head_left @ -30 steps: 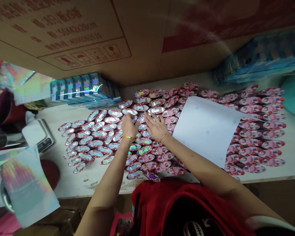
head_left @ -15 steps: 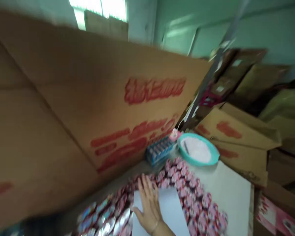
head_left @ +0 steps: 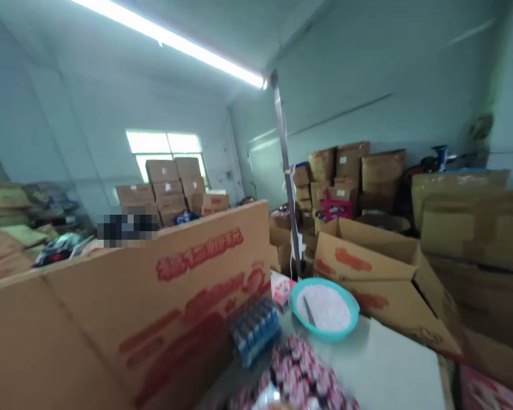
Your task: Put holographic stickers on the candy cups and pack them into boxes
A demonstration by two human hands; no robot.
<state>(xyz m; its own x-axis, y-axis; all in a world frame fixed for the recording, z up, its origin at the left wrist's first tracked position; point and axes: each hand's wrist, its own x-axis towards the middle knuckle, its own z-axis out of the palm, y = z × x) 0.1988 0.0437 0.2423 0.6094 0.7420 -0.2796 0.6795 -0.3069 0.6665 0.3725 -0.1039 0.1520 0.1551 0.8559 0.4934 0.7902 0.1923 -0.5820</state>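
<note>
Right hand (head_left: 282,406): a blurred, skin-toned sliver at the lower edge of view, just beside a white patch (head_left: 266,395) too blurred to name. Cannot tell whether it is spread, closed or holding anything. Left hand: out of view, state cannot be told.

Pink-and-red packs (head_left: 301,370): crowded together on the pale table (head_left: 395,364), nearest the right hand, outlines smeared. Blue packs (head_left: 256,331): in a row beyond them, beside the cardboard panel (head_left: 196,302) with red print. Turquoise basin (head_left: 335,337): on the table, right of the blue packs; white contents, grey stick (head_left: 309,312) lying at a slant in it. Open carton (head_left: 376,267): behind the basin. Metal post (head_left: 287,154): leaning slightly, a lit tube (head_left: 175,48) near its top.
</note>
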